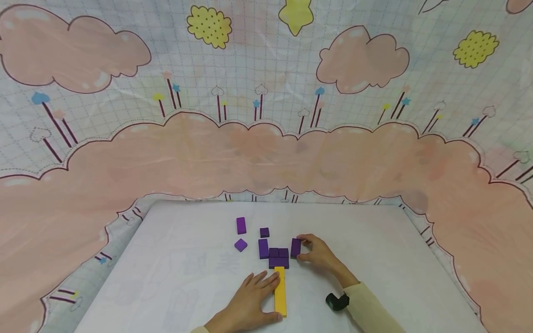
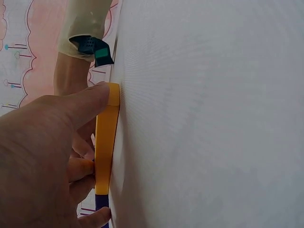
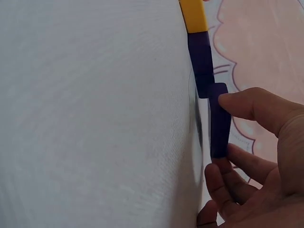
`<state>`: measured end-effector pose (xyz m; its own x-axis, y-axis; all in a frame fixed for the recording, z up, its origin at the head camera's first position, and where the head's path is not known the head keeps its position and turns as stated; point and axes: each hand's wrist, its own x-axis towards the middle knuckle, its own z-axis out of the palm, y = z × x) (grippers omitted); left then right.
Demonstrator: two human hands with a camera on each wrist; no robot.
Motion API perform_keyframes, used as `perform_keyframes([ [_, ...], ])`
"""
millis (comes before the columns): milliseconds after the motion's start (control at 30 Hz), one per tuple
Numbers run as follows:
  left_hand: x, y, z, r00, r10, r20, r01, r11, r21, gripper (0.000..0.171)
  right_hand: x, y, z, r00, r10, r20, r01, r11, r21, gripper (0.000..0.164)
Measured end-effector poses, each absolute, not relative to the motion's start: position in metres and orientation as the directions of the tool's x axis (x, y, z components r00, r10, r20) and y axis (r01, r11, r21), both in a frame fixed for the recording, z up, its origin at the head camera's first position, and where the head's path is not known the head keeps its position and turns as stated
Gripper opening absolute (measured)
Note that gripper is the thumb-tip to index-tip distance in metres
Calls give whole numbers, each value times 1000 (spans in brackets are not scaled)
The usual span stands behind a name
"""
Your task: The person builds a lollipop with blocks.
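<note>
My right hand [image 1: 320, 253] pinches a purple rectangular block [image 1: 295, 248] between thumb and fingertips. In the right wrist view this purple block [image 3: 219, 121] looks slightly raised off the white surface. A long yellow block [image 1: 280, 293] lies under my left hand [image 1: 250, 300], thumb at its near end and fingers along its left side and far end. Touching the yellow block's far end is a purple block [image 1: 278, 263] lying crosswise, with two small purple blocks [image 1: 278, 252] behind it. Another purple rectangular block [image 1: 263, 249] stands at their left.
Farther left lie a purple block turned like a diamond [image 1: 240, 245] and a purple rectangular block [image 1: 241, 225]. A small purple block [image 1: 264, 232] sits behind the group. A dark wrist device [image 1: 337, 302] is at the right cuff. The white tabletop [image 1: 166, 259] meets a patterned cloth [image 1: 266, 157] behind.
</note>
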<state>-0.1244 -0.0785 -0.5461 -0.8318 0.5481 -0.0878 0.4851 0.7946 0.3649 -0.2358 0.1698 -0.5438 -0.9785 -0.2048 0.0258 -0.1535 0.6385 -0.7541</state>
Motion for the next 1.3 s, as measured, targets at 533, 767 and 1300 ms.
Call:
perform_keyframes([
  [533, -126, -79, -550, -828, 557, -62, 505, 790, 348, 85, -239, 166, -544, -964, -266, 28, -208, 681, -702, 56],
  [767, -126, -79, -549, -829, 556, -61, 505, 792, 344, 86, -239, 163, -544, -963, -268, 24, -206, 677, -707, 56],
  [1300, -124, -79, -545, -825, 563, -52, 510, 781, 360, 85, -241, 165, -547, -949, -311, 45, -252, 666, -702, 56],
])
